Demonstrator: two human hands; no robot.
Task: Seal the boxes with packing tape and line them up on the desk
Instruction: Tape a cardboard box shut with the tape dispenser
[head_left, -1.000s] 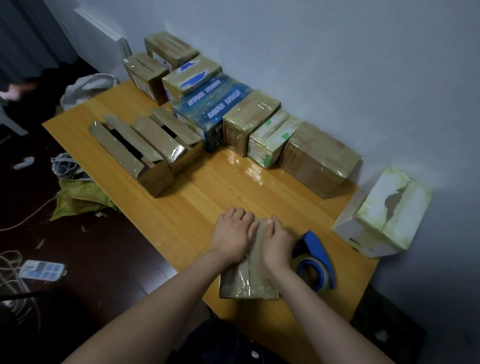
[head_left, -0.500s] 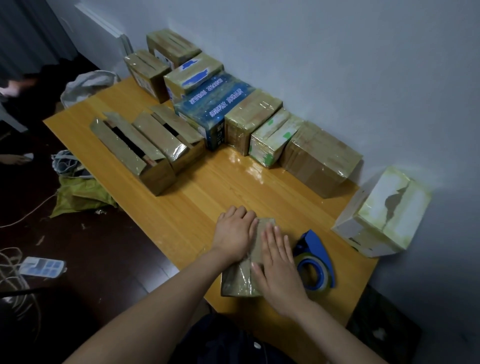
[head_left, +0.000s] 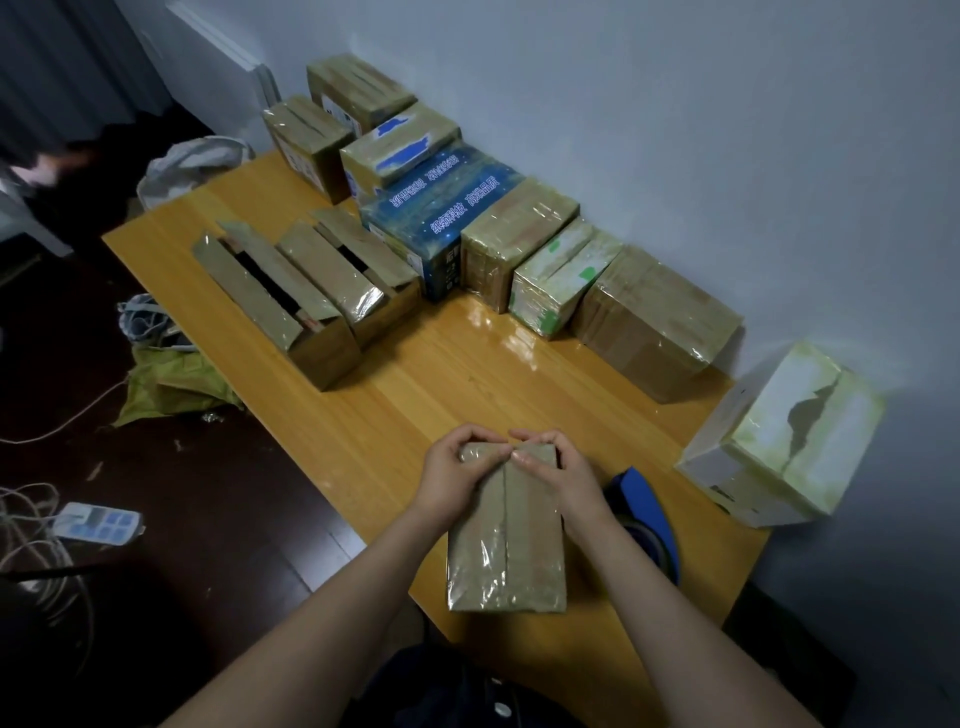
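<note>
The person is holding the box (head_left: 506, 551) at the near edge of the desk (head_left: 467, 379) — the left hand (head_left: 454, 480) and right hand (head_left: 563, 480) are curling round its far end, thumbs pressing on the taped top. The tape dispenser (head_left: 649, 512) is lying just right of it. Farther back, sealed boxes (head_left: 519, 228) are standing along the wall, two open boxes (head_left: 291, 296) sitting in front of them.

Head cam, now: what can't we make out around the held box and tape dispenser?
1. Tape dispenser: head view, mostly hidden behind right hand and forearm.
2. Small box, far end: head view, covered by left hand and right hand.
3. Open boxes, insides: head view, dark gaps, too dim.
</note>
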